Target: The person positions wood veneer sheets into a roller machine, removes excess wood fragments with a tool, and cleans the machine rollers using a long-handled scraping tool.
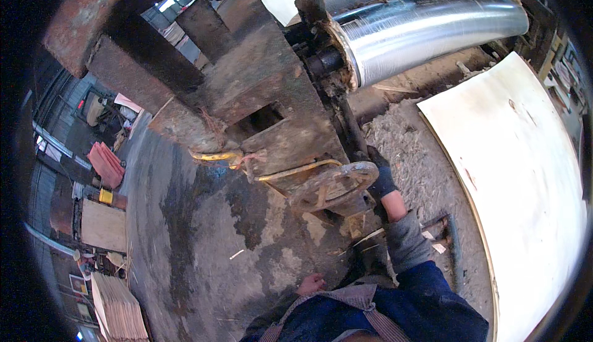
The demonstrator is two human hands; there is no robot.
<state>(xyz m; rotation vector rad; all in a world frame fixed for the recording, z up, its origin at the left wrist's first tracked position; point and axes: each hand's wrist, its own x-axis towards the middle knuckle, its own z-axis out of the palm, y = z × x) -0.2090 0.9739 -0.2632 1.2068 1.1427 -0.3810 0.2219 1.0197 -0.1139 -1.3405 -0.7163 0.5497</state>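
Note:
My right hand (383, 180), in a dark glove, reaches in beside the rusty handwheel (333, 186) against the machine's side. Its fingertips are hidden by the glove and the metal, so its grip does not show. Low in front of my body is my bare left hand (311, 284), small in view, its fingers loosely curled with nothing visible in them. Above the handwheel rises the rusty machine frame (265, 88), with a bent yellow bar (296, 171) along its lower edge. A shiny metal roller (432, 33) runs from the frame toward the far right.
A large pale veneer sheet (513, 156) lies to my right. Shredded wood debris (404, 144) covers the ground between it and the machine. At the left stand a stack of veneer sheets (117, 308) and a red bundle (106, 164). The concrete floor (204, 255) has dark stains.

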